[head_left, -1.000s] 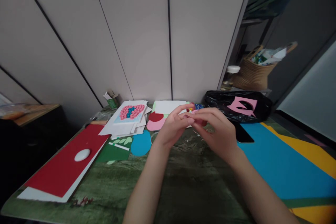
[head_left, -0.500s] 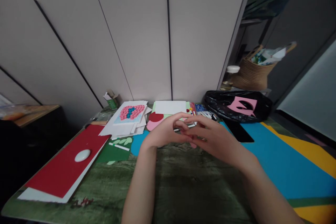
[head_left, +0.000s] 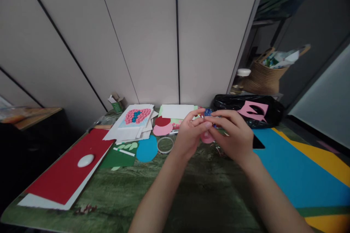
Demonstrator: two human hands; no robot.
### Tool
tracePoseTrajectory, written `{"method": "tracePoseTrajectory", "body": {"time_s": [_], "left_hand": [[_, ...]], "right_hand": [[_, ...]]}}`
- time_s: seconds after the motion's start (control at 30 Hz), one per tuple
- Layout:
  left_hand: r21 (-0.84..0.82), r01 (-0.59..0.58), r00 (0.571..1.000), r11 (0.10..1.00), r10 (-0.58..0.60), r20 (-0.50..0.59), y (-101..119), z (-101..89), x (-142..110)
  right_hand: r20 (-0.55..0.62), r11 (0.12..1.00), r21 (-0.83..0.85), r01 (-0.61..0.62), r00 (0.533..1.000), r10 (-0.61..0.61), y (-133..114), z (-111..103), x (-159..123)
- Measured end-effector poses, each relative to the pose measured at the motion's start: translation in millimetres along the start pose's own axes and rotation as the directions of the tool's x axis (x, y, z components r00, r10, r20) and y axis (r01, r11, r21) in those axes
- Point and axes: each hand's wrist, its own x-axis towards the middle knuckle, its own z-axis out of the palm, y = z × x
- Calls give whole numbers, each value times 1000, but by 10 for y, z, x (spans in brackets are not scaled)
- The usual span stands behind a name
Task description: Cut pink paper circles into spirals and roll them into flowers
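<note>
My left hand (head_left: 190, 133) and my right hand (head_left: 233, 134) meet above the middle of the table, fingertips nearly touching. Thumb and fingers of each are bent into a pinch. Anything between them is too small and blurred to name. Below the fingers, partly covered, lies a pink paper piece (head_left: 207, 138). A clear ring like a roll of tape (head_left: 165, 145) rests left of my left wrist, beside a blue rounded paper (head_left: 147, 149). Just behind are a pink paper shape (head_left: 163, 129) and a dark red one (head_left: 163, 121).
On the left are a red sheet (head_left: 71, 167) with a white oval object (head_left: 85, 160), and a paper stack (head_left: 115, 131) under a pink-and-blue picture (head_left: 138, 116). A black bag (head_left: 224, 102), a dark flat device (head_left: 258, 143) and a large blue sheet (head_left: 295, 167) occupy the right.
Both hands have shifted slightly right, from loosely interlaced fingers to fingertips brought together in a pinch. The ring and more of the blue rounded paper have come into view.
</note>
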Motion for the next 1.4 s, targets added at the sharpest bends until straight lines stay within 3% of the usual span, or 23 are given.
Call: {"method": "tracePoseTrajectory", "body": {"time_s": [0.23, 0.47, 0.6, 0.7, 0.77, 0.93, 1.1, 1.23, 1.4], "left_hand": [[240, 104, 970, 965, -151, 189, 164, -235, 24], [545, 90, 879, 834, -324, 350, 264, -364, -11], [655, 51, 873, 754, -353, 338, 307, -382, -34], [620, 68, 894, 782, -324, 310, 299, -368, -24], [537, 82, 929, 840, -259, 263, 262, -337, -5], [184, 103, 982, 977, -129, 137, 87, -203, 41], [-103, 166, 985, 981, -159, 73, -45, -100, 44], [-77, 128, 991, 989, -124, 57, -36, -118, 56], [71, 118, 981, 990, -128, 143, 51, -229, 85]], "right_hand": [[327, 985, 162, -58, 945, 2, 26, -178, 58], [608, 947, 283, -149, 792, -57, -13, -296, 89], [670, 940, 291, -176, 739, -69, -25, -292, 86], [650, 949, 269, -166, 758, -52, -7, -277, 74], [591, 963, 232, -134, 806, -30, 18, -261, 63], [312, 997, 61, -42, 950, 21, 71, -184, 38], [76, 999, -50, -2, 997, 6, 36, -76, 30], [94, 999, -14, -35, 995, 36, 16, -60, 44], [219, 997, 74, -35, 976, 19, 57, -133, 63]]}}
